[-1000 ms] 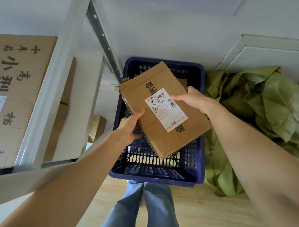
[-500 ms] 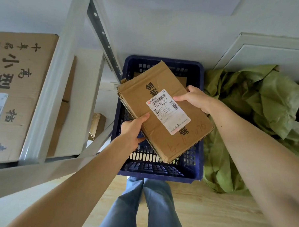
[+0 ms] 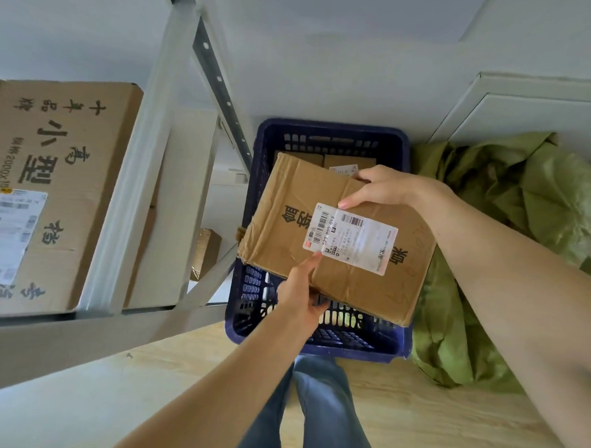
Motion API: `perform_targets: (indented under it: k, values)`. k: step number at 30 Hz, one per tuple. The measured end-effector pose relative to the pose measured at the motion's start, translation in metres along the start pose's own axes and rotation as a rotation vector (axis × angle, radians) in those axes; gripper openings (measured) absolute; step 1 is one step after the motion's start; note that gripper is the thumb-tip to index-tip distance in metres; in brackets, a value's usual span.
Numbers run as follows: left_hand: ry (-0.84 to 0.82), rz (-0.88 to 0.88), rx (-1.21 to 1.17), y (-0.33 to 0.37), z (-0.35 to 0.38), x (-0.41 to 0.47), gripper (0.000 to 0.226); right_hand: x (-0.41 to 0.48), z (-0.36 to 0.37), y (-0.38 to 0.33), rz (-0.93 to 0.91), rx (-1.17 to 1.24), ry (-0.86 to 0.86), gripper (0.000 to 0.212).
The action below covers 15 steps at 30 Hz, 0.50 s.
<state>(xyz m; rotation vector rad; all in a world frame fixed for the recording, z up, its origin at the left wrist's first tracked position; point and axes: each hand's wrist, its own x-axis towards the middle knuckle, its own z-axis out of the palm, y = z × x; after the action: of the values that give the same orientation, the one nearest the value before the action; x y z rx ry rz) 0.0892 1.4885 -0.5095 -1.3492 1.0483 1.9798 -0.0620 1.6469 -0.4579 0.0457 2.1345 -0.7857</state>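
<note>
Wood floor (image 3: pixel 414 415), white wall, storage corner seen from above. Cardboard parcel (image 3: pixel 336 276) was held in the air over the blue crate (image 3: pixel 332 134), label (image 3: pixel 357 240) facing up, not resting on anything. Its right end overhung the crate's right rim.

Grip: both hands on it, across the short axis. Left hand (image 3: pixel 301 291) gripped the near long edge, thumb on top by the label's corner, fingers underneath and hidden. Right hand (image 3: pixel 387 187) gripped the far long edge, thumb laid flat on the top face, fingers curled over the edge.

Key relation: the long axis ran from far-left to near-right, skewed against the crate's walls. The hands sat roughly mid-length, opposite each other, so the parcel looked balanced between them.

Crate sat directly below; smaller boxes (image 3: pixel 300 158) lay at its far end, the near part showed open floor grid. Metal shelf upright (image 3: pixel 140 183) stood to the left, with a large printed carton (image 3: pixel 62 179) on the shelf. Left hand was the nearer one to the shelf. Crumpled green sheet (image 3: pixel 511 206) lay right of the crate.

My read: going down into the crate needs a small twist to square it; going to the shelf means a swing left, left hand leading.
</note>
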Motion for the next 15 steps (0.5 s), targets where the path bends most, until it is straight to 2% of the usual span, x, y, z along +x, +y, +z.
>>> perform_targets:
  k: [5,12,15]
  values:
    - [0.053,0.006,-0.016,-0.004,-0.018,0.007,0.070,0.007,0.009,0.005,-0.006,-0.012,-0.017,0.036]
    - [-0.045,-0.103,-0.058,0.008,-0.054,0.003,0.062,0.022,0.024,0.006,0.010,-0.052,-0.079,0.048]
    - [-0.045,-0.108,-0.068,0.010,-0.065,0.001,0.058,0.025,0.032,0.014,0.023,-0.044,-0.108,0.043]
